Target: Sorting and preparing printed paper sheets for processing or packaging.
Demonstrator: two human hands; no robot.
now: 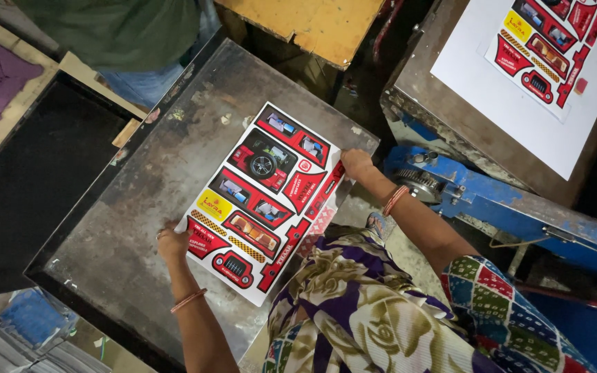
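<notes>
Both hands on one printed sheet: a white card w/ red, black & yellow die-cut panel graphics (pixel 260 200), lying flat & skewed on the worn grey metal desk (pixel 139 207). Left hand (pixel 173 243) sits at the sheet's lower-left edge, grip closed on that edge, thumb on top as far as I can tell. Right hand (pixel 356 164) is at the opposite upper-right corner, fingers pinched on the edge there. Sheet's lower corner overhangs the desk's near rim, just above the person's patterned clothing.

Step in hand, as I judge it: squaring or seating the sheet on the plate, w/ both ends held.

Next move calls for both ends to shift together, keeping the card flat, no buckle in the middle.

Nearby: a second printed sheet of the same kind (pixel 547 48) on a white board on the blue machine (pixel 492 200) to the right; another person in a green top (pixel 112 27) at the far side; black tray (pixel 29 186) at left.
</notes>
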